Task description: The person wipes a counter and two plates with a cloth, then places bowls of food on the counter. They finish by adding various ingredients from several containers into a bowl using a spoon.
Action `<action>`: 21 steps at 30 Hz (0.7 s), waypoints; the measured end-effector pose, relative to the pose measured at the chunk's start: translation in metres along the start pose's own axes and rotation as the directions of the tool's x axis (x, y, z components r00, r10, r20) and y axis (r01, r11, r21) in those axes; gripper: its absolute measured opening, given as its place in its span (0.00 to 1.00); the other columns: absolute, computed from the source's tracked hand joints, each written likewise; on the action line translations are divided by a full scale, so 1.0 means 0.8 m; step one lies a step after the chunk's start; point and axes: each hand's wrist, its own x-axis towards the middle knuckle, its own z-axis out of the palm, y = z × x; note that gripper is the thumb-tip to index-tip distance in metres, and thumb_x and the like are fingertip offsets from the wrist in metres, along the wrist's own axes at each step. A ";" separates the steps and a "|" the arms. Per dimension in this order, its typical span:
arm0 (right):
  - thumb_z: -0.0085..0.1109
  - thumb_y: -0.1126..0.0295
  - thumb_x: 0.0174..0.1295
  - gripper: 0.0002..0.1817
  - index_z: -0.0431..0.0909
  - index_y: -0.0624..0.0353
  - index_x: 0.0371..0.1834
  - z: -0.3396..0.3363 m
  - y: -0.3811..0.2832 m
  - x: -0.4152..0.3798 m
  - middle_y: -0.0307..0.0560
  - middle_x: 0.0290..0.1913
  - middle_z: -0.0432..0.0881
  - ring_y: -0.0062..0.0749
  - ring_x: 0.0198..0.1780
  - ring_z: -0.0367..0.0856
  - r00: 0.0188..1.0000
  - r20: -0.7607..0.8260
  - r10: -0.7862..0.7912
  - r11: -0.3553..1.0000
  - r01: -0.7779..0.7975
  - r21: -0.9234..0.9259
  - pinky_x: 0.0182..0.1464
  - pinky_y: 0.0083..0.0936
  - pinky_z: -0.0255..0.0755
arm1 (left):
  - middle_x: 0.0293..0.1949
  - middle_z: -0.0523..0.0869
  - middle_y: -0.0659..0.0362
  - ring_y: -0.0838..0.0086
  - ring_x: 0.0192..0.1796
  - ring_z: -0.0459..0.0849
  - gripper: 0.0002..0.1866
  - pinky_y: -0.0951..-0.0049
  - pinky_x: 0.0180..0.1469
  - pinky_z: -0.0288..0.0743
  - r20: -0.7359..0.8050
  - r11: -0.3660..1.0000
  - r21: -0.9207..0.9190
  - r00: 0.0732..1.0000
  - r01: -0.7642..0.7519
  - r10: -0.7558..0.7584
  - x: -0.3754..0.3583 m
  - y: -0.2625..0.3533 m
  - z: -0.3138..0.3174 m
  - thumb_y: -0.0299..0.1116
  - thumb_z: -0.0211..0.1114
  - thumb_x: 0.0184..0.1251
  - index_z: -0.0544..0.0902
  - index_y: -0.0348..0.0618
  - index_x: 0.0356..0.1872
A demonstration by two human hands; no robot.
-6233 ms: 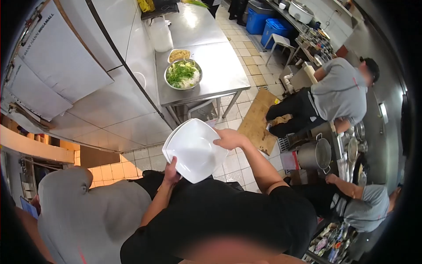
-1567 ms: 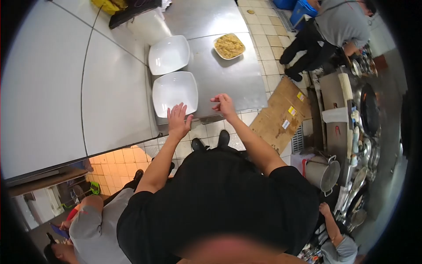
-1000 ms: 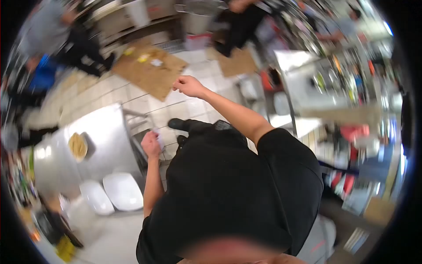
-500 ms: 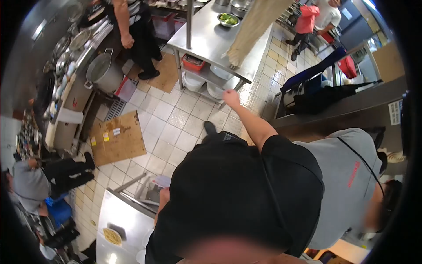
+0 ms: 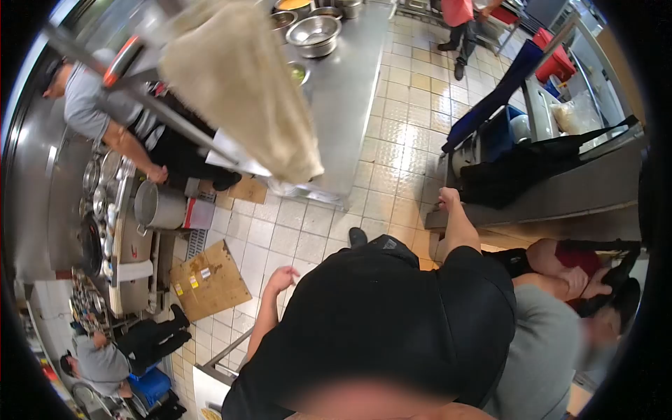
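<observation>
My left hand (image 5: 282, 278) hangs over the tiled floor to the left of my body. Its fingers are loosely bent and apart, with nothing in them. My right hand (image 5: 448, 198) is out in front on the right, fingers curled in, with no object visible in it. The closest thing to it is the end of a grey counter (image 5: 504, 213) with a black cloth (image 5: 500, 175) draped over it. Ahead, a beige towel (image 5: 238, 91) hangs in front of a steel table (image 5: 353, 105) that holds metal bowls (image 5: 313, 36).
A cardboard sheet (image 5: 210, 280) lies on the tiles (image 5: 304, 220). One person (image 5: 115, 105) stands near a big pot (image 5: 161, 204), another (image 5: 105, 360) is lower left. A person in grey (image 5: 546, 343) is close on my right, with someone else's hands (image 5: 584, 280) beyond. Another person (image 5: 462, 31) stands far ahead.
My body has moved forward; the steel table and towel now appear nearer. My right hand has gone from beside the table to near the counter. My left hand has come into fuller view.
</observation>
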 end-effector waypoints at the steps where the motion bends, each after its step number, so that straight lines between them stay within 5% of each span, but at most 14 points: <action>1: 0.51 0.69 0.57 0.12 0.74 0.64 0.41 -0.030 -0.009 0.020 0.46 0.37 0.77 0.32 0.29 0.77 1.000 -0.009 0.005 1.000 -0.005 0.013 0.23 0.33 0.68 | 0.21 0.81 0.58 0.74 0.26 0.80 0.14 0.73 0.32 0.75 0.062 0.998 -0.029 0.997 -0.047 0.048 0.016 0.075 -0.001 0.20 0.48 0.51 0.83 0.39 0.32; 4: 0.51 0.60 0.58 0.15 0.77 0.62 0.28 -0.074 -0.049 0.106 0.45 0.24 0.76 0.33 0.23 0.74 0.998 -0.051 -0.043 0.992 0.036 -0.117 0.22 0.32 0.67 | 0.19 0.78 0.62 0.79 0.24 0.77 0.14 0.76 0.32 0.73 0.125 0.954 -0.174 0.955 -0.245 0.268 0.094 0.205 0.011 0.19 0.46 0.53 0.81 0.38 0.32; 6: 0.50 0.59 0.56 0.16 0.78 0.61 0.22 -0.038 -0.076 0.228 0.44 0.18 0.75 0.34 0.19 0.72 0.928 -0.103 -0.357 0.851 0.279 -0.445 0.23 0.34 0.67 | 0.19 0.78 0.62 0.79 0.26 0.77 0.13 0.76 0.33 0.73 0.096 0.933 -0.134 0.932 -0.335 0.349 0.120 0.288 0.009 0.20 0.46 0.54 0.80 0.39 0.32; 7: 0.52 0.58 0.56 0.17 0.80 0.62 0.28 -0.010 -0.118 0.225 0.45 0.21 0.77 0.33 0.22 0.75 0.892 -0.151 -0.427 0.895 0.392 -0.213 0.27 0.34 0.69 | 0.20 0.78 0.62 0.79 0.26 0.77 0.12 0.76 0.33 0.73 0.084 0.924 -0.108 0.923 -0.367 0.376 0.133 0.319 0.007 0.21 0.46 0.55 0.80 0.39 0.32; 8: 0.54 0.57 0.57 0.18 0.82 0.61 0.38 0.015 -0.175 0.217 0.45 0.24 0.79 0.33 0.26 0.77 0.887 0.099 -0.452 0.829 0.458 -0.322 0.30 0.33 0.71 | 0.20 0.79 0.61 0.78 0.26 0.77 0.12 0.76 0.33 0.72 0.052 0.918 -0.063 0.917 -0.392 0.395 0.149 0.351 0.004 0.21 0.47 0.55 0.80 0.39 0.32; 9: 0.54 0.59 0.58 0.19 0.80 0.62 0.44 0.043 -0.235 0.155 0.49 0.28 0.83 0.37 0.30 0.81 0.867 0.161 -0.473 0.850 0.496 -0.177 0.34 0.34 0.74 | 0.20 0.79 0.60 0.78 0.26 0.77 0.12 0.75 0.32 0.72 0.019 0.910 -0.019 0.909 -0.415 0.416 0.165 0.380 0.003 0.22 0.47 0.55 0.80 0.39 0.33; 10: 0.53 0.60 0.59 0.18 0.80 0.61 0.46 0.073 -0.270 0.135 0.54 0.35 0.85 0.41 0.34 0.83 0.682 0.154 -0.715 0.624 0.721 -0.302 0.38 0.35 0.76 | 0.20 0.79 0.59 0.77 0.26 0.77 0.11 0.75 0.31 0.71 -0.042 0.891 0.032 0.890 -0.452 0.453 0.181 0.408 0.002 0.24 0.48 0.56 0.80 0.39 0.33; 13: 0.58 0.57 0.57 0.19 0.81 0.58 0.47 0.134 -0.358 0.069 0.57 0.43 0.84 0.48 0.46 0.82 0.618 0.434 -0.656 0.584 0.779 -0.226 0.50 0.34 0.74 | 0.17 0.77 0.58 0.75 0.23 0.76 0.11 0.73 0.30 0.71 -0.244 0.874 0.137 0.839 -0.467 0.487 0.253 0.478 0.006 0.25 0.49 0.56 0.81 0.40 0.33; 14: 0.58 0.57 0.57 0.19 0.81 0.59 0.46 0.145 -0.373 0.065 0.58 0.43 0.83 0.50 0.46 0.81 0.540 0.472 -0.697 0.473 0.841 -0.264 0.51 0.36 0.74 | 0.29 0.82 0.53 0.70 0.35 0.81 0.11 0.68 0.40 0.75 -0.233 0.904 0.109 0.874 -0.413 0.427 0.279 0.504 0.004 0.27 0.52 0.57 0.82 0.41 0.38; 15: 0.58 0.57 0.56 0.19 0.81 0.59 0.45 0.148 -0.384 0.073 0.59 0.43 0.83 0.52 0.47 0.81 0.459 0.512 -0.726 0.351 0.888 -0.298 0.52 0.37 0.74 | 0.36 0.81 0.52 0.67 0.42 0.79 0.12 0.66 0.47 0.73 -0.304 0.842 0.260 0.788 -0.473 0.536 0.309 0.527 0.005 0.28 0.54 0.57 0.82 0.42 0.41; 17: 0.57 0.54 0.56 0.21 0.82 0.59 0.45 0.152 -0.385 0.141 0.61 0.43 0.82 0.55 0.48 0.80 0.473 0.537 -0.698 0.306 0.876 -0.373 0.53 0.41 0.73 | 0.51 0.79 0.48 0.60 0.56 0.75 0.16 0.61 0.59 0.68 -0.378 0.667 0.550 0.562 -0.502 0.735 0.377 0.571 0.006 0.30 0.56 0.57 0.81 0.43 0.47; 18: 0.56 0.52 0.56 0.23 0.81 0.60 0.45 0.141 -0.383 0.177 0.62 0.44 0.82 0.56 0.48 0.79 0.552 0.537 -0.638 0.351 0.829 -0.436 0.53 0.41 0.73 | 0.69 0.62 0.48 0.49 0.71 0.55 0.24 0.51 0.71 0.49 -0.316 0.755 0.523 0.733 -0.395 0.602 0.415 0.588 0.003 0.35 0.60 0.56 0.77 0.47 0.57; 20: 0.51 0.51 0.57 0.26 0.81 0.63 0.46 0.092 -0.372 0.249 0.65 0.47 0.80 0.58 0.52 0.77 0.773 0.489 -0.404 0.457 0.634 -0.624 0.56 0.42 0.71 | 0.71 0.57 0.48 0.45 0.72 0.52 0.28 0.46 0.71 0.45 -0.283 0.747 0.606 0.804 -0.273 0.523 0.461 0.658 -0.008 0.38 0.62 0.56 0.74 0.50 0.61; 21: 0.50 0.50 0.58 0.27 0.81 0.64 0.45 0.055 -0.358 0.283 0.65 0.49 0.79 0.58 0.52 0.77 0.766 0.532 -0.360 0.378 0.641 -0.668 0.55 0.43 0.71 | 0.72 0.55 0.48 0.43 0.72 0.50 0.30 0.44 0.72 0.43 -0.271 0.736 0.643 0.836 -0.212 0.477 0.483 0.693 -0.013 0.39 0.63 0.55 0.72 0.52 0.63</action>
